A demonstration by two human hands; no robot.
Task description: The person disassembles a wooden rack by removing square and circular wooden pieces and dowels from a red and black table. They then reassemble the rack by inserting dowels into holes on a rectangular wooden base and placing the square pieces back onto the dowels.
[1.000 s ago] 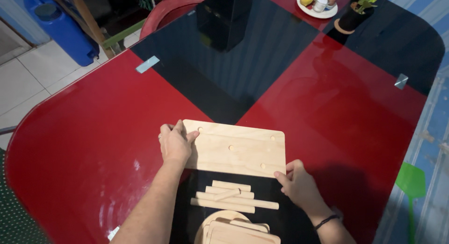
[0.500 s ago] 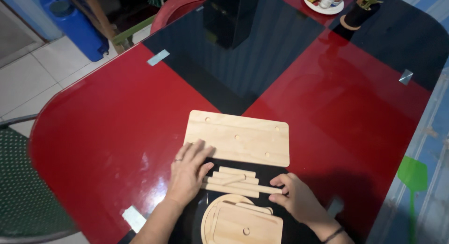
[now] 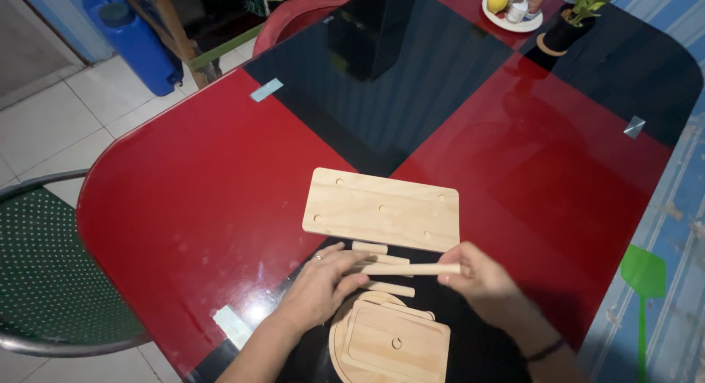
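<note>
A long thin wooden stick (image 3: 408, 268) is held level between both hands, just above the table. My left hand (image 3: 322, 284) pinches its left end and my right hand (image 3: 481, 279) grips its right end. Beyond the stick lies a flat rectangular wooden board (image 3: 382, 208) with several small holes. Three shorter wooden sticks (image 3: 388, 288) lie under and beside the held one. Near the table's front edge sits a smaller rounded-corner wooden panel (image 3: 396, 343) stacked on a round wooden piece (image 3: 339, 331).
The table (image 3: 198, 185) has a glossy red and black glass top. At its far end stand a small potted plant (image 3: 576, 19) and a white plate (image 3: 512, 8) with a lemon. A green metal chair (image 3: 51, 280) is at the left, a blue container (image 3: 132, 34) on the floor.
Both hands have come off the loose sticks and lifted one long stick by its ends. The view has shifted slightly.
</note>
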